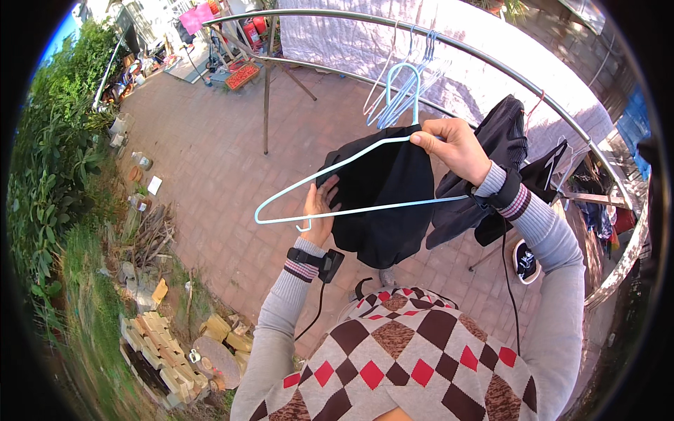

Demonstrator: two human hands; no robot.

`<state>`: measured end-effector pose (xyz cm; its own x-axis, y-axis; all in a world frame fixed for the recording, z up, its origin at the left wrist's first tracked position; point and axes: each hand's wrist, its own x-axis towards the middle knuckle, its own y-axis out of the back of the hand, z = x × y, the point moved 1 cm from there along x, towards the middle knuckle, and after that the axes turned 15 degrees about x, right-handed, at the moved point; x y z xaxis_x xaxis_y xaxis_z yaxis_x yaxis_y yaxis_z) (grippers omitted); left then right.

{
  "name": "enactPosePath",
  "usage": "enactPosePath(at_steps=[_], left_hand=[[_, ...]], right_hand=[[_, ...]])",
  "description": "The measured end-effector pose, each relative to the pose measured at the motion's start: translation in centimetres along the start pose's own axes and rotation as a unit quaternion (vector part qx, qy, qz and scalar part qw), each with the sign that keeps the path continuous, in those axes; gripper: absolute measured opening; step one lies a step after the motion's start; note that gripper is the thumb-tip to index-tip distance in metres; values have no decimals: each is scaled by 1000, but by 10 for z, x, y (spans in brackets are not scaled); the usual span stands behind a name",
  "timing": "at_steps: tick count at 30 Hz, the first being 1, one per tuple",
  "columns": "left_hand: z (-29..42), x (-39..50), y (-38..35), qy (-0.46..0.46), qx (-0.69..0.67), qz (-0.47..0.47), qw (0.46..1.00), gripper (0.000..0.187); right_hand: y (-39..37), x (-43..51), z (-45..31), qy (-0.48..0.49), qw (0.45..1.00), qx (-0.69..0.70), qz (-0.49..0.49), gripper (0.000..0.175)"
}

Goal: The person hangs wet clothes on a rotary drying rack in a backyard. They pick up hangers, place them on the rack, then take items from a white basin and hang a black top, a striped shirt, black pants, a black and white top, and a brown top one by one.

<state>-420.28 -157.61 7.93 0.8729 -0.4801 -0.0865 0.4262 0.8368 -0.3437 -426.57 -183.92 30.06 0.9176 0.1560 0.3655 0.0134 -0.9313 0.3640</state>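
My right hand (455,147) pinches a pale blue hanger (326,168) near the base of its hook, together with the top edge of a black garment (382,200). The cloth hangs down behind the hanger's lower bar, over the paving. My left hand (318,210) is at the garment's left side, behind the hanger frame, fingers against the dark fabric. Whether those fingers grip it is unclear. The hanger's left end reaches past my left hand, and its right end is hidden near my right wrist.
A curved-looking metal rail (326,14) crosses ahead, carrying several empty hangers (403,100) and a dark grey garment (487,147). Behind it hangs a pale sheet (342,42). A rack leg (267,105) stands on the brick paving. One black shoe (525,262) lies at right; stacked bricks (160,358) lie lower left.
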Motion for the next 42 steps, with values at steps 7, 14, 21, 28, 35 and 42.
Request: enactPosePath(at_steps=[7,14,21,28,35,42], left_hand=[[62,12,37,-77,153,56,984,54],[40,-82,-64,-69,240,-65,966,55],[168,-63,-22,-359,562,-28,745,55],[137,-11,-46,-243,749,5,617,32],[143,9,-19,-227,628,82,740,47],[150,-16,-1,-210,547,54,808,38]], right_hand=[[29,5,32,-3,954,-298,25,38],[19,-2,57,45,958,-259,113,34],[4,0,56,99,974,-189,72,31],[-12,23,57,-1,966,-257,19,21],[-91,-30,45,268,940,-210,-23,33],[-139,-62,123,-77,939,-327,-75,54]])
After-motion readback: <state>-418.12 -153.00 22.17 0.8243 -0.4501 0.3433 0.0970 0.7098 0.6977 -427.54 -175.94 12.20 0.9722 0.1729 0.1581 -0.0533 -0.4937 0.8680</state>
